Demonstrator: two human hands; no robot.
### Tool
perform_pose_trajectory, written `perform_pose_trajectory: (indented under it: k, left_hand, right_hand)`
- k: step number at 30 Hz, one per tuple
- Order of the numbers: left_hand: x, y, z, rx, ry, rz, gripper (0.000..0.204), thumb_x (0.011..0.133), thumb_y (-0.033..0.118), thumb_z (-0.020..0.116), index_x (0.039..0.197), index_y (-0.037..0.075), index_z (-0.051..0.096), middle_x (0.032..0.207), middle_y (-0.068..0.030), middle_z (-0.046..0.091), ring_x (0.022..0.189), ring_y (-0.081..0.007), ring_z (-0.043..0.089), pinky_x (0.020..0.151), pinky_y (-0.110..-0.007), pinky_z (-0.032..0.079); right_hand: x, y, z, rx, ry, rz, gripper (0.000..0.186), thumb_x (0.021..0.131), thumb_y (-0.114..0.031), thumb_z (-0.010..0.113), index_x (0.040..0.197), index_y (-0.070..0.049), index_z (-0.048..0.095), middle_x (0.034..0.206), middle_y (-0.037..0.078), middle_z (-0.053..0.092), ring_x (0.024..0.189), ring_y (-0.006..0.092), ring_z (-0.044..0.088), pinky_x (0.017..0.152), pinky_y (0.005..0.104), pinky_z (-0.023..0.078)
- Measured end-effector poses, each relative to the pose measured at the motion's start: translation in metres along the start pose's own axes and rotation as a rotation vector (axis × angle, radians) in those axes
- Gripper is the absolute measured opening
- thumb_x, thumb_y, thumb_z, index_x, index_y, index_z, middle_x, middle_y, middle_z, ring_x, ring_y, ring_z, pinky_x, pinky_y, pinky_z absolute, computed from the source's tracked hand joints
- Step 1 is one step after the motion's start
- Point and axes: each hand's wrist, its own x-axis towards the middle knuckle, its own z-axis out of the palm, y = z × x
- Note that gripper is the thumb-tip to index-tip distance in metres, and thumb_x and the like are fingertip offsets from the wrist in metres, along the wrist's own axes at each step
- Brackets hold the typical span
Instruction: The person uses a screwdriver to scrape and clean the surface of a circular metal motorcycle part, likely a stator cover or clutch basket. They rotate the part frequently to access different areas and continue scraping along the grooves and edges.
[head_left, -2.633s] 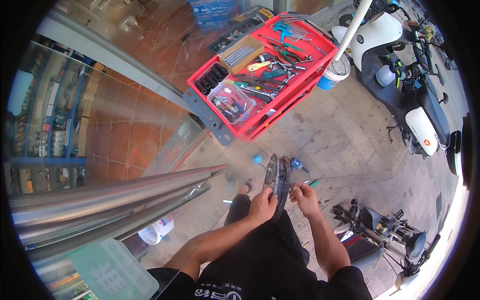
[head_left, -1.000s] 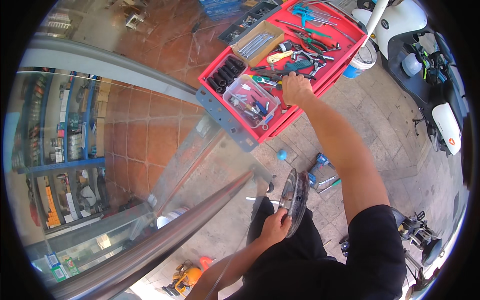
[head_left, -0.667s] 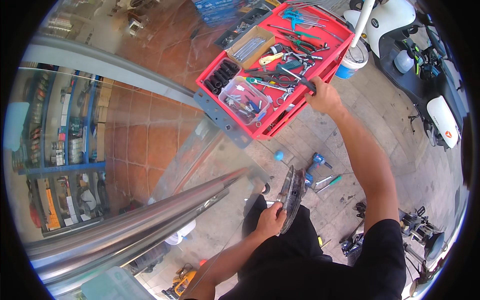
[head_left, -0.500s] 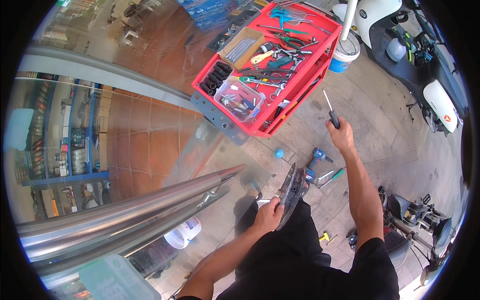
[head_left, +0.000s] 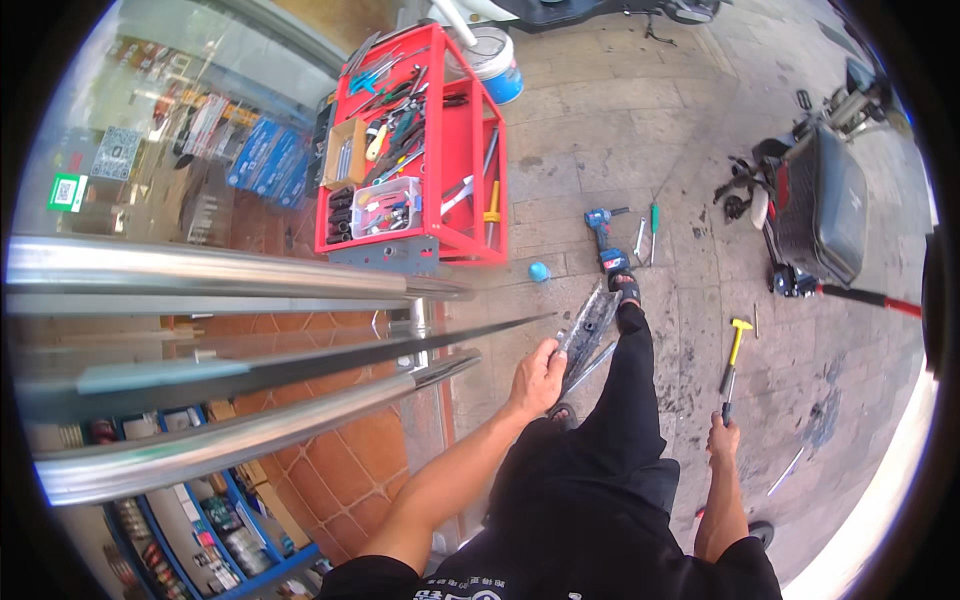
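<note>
My left hand (head_left: 540,378) is closed round the near edge of a dark, grimy disc-shaped part (head_left: 588,330), seen nearly edge-on in front of my legs. What the part belongs to, I cannot tell. Low on the right, my right hand (head_left: 723,438) grips a screwdriver (head_left: 728,408) by its dark handle. The screwdriver's shaft points away from me and overlaps, in the picture, the handle of a yellow hammer (head_left: 740,326) lying on the paving. Beyond my foot lie a blue cordless power tool (head_left: 601,235), a spanner (head_left: 640,238) and a green-handled screwdriver (head_left: 655,232).
A red tool cart (head_left: 435,140) full of hand tools stands ahead on the left, beside a white-and-blue bucket (head_left: 500,70). Thick metal door handles (head_left: 210,268) and glass fill the left side. A parked two-wheeler (head_left: 835,200) is at right. A blue ball-like object (head_left: 540,271) rests on the floor.
My view has turned to the right. My right hand, with the screwdriver, has dropped from near the cart to low on my right side. The left hand still holds the grimy part.
</note>
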Motion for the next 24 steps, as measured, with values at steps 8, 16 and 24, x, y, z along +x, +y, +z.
perform_pose_trajectory:
  k: [8, 16, 24]
  left_hand:
    - [-0.076, -0.077, 0.041, 0.106, -0.261, 0.060, 0.014, 0.097, 0.014, 0.055, 0.100, 0.001, 0.057, 0.075, -0.0115, 0.059, 0.068, -0.0194, 0.056, 0.064, -0.037, 0.046]
    - [-0.176, -0.177, 0.198, 0.182, -0.549, 0.098, 0.014, 0.097, 0.016, 0.057, 0.100, 0.002, 0.057, 0.080, -0.0059, 0.061, 0.073, -0.0147, 0.054, 0.068, -0.034, 0.046]
    - [-0.283, -0.207, 0.438, 0.330, -0.908, 0.121, 0.021, 0.096, 0.019, 0.056, 0.106, 0.001, 0.059, 0.087, -0.0203, 0.067, 0.083, -0.0382, 0.065, 0.075, -0.043, 0.050]
  right_hand:
    - [-0.200, 0.258, 0.001, -0.008, 0.205, 0.255, 0.036, 0.091, -0.034, 0.065, 0.085, 0.002, 0.064, 0.066, 0.011, 0.059, 0.063, 0.0237, 0.059, 0.062, 0.0412, 0.046]
    - [-0.283, 0.416, -0.038, 0.050, 0.334, 0.463, 0.038, 0.092, -0.034, 0.064, 0.088, 0.004, 0.064, 0.073, 0.018, 0.064, 0.070, 0.0282, 0.064, 0.069, 0.0425, 0.049]
    - [-0.218, 0.552, -0.045, 0.217, 0.368, 0.362, 0.031, 0.095, -0.028, 0.061, 0.102, 0.002, 0.063, 0.074, 0.018, 0.064, 0.070, 0.0301, 0.064, 0.070, 0.0406, 0.050]
